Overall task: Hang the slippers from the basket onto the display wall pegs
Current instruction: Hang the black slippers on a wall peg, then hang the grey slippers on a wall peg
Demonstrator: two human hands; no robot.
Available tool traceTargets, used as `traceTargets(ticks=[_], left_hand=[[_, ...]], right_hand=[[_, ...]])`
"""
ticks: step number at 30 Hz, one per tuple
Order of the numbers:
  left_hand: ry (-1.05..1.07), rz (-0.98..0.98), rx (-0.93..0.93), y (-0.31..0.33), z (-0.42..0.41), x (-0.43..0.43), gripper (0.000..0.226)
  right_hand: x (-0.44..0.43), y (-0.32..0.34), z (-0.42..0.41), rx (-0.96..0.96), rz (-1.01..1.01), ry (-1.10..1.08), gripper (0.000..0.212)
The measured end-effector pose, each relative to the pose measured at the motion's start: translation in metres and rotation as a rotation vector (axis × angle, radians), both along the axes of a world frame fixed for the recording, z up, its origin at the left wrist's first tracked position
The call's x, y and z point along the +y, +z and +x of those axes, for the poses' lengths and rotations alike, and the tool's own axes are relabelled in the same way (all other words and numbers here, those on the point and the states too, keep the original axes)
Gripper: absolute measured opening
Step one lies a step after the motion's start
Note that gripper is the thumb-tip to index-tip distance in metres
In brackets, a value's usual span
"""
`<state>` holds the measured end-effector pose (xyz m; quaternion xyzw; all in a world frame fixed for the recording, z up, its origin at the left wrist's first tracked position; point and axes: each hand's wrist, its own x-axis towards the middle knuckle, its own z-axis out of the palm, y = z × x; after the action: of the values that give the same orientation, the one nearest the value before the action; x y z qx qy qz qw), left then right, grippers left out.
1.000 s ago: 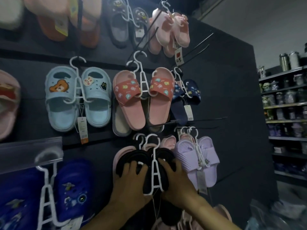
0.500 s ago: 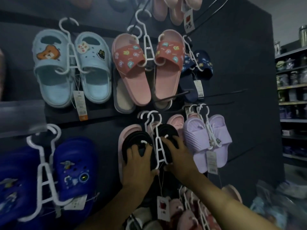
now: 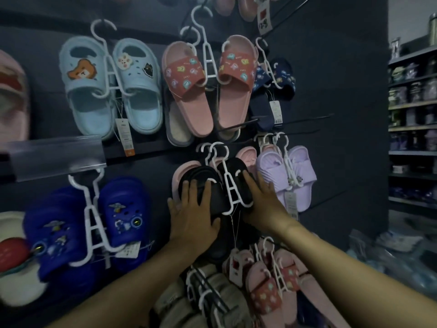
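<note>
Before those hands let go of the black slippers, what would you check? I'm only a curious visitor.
1. Black slippers both seated on the white hanger: ok.
2. Hanger's hook caught over a peg: cannot tell; it sits among other white hooks, and the peg itself is hidden.
3. Left hand and right hand each flat on one slipper, steadying the pair: ok.
4. Room beside the lilac slippers: cannot tell; the right hand lies very close to them.
5. Pair lies in front of the pink slippers on the same spot: ok.
</note>
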<state>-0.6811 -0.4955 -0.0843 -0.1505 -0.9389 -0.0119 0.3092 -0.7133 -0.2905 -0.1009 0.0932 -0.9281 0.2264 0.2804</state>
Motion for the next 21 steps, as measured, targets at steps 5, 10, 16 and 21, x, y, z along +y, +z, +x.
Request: traceTargets(ticks=[5, 10, 16, 21], left_hand=[[-0.02, -0.08, -0.035, -0.002, 0.045, -0.01, 0.085], [-0.07, -0.082, -0.058, -0.025, 0.106, -0.014, 0.084], [-0.186, -0.133, -0.101, -0.102, 0.184, -0.014, 0.08], [-0.314, -0.118, -0.273, -0.194, 0.25, -0.009, 0.077]], right_hand=[[-0.013, 0.0, 0.071, -0.105, 0.046, -0.158, 0.085], [-0.023, -0.025, 0.149, -0.15, 0.043, -0.199, 0.073], [-0.021, -0.081, 0.24, -0.218, -0.014, -0.265, 0.059], [-0.005, -0.149, 0.31, -0.345, -0.138, -0.291, 0.058]])
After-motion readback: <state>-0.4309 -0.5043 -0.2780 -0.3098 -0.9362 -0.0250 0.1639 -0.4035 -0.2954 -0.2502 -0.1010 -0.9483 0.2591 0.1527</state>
